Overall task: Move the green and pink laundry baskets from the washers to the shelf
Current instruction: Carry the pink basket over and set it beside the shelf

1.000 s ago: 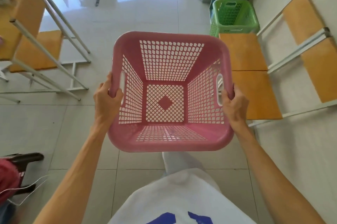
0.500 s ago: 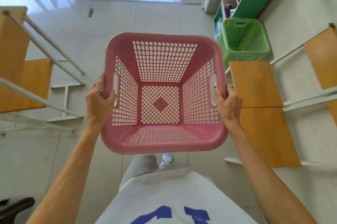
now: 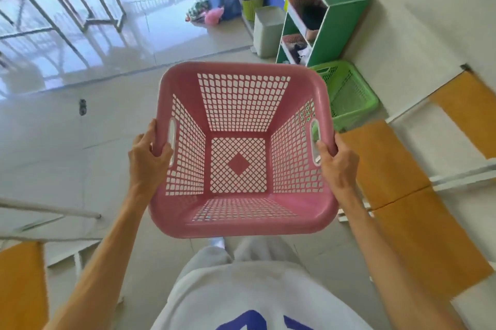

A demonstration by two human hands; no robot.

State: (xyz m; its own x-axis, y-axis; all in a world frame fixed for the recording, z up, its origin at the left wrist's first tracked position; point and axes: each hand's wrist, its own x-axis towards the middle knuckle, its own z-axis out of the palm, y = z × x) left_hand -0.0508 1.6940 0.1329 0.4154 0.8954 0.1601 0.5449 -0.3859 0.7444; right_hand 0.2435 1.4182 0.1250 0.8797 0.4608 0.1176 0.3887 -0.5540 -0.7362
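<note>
An empty pink laundry basket [image 3: 241, 225] hangs in front of me at waist height, its open top facing me. My left hand [image 3: 146, 160] grips its left rim by the handle slot. My right hand [image 3: 339, 166] grips the right rim by the other handle slot. The green laundry basket [image 3: 351, 98] stands on the floor ahead to the right, partly hidden behind the pink one. Just beyond it stands the green shelf [image 3: 338, 26], whose cubbies hold small baskets and dark items.
Orange bench seats [image 3: 389, 168] with white metal frames run along the right wall. Another orange seat [image 3: 18, 284] sits at the lower left. A grey bin [image 3: 268, 31] stands left of the shelf, with bags and clothes [image 3: 212, 11] on the floor behind it.
I have walked forward with the pink basket held the same way. The green basket and shelf are now closer, and more of the shelf shows. The left bench has slid back.
</note>
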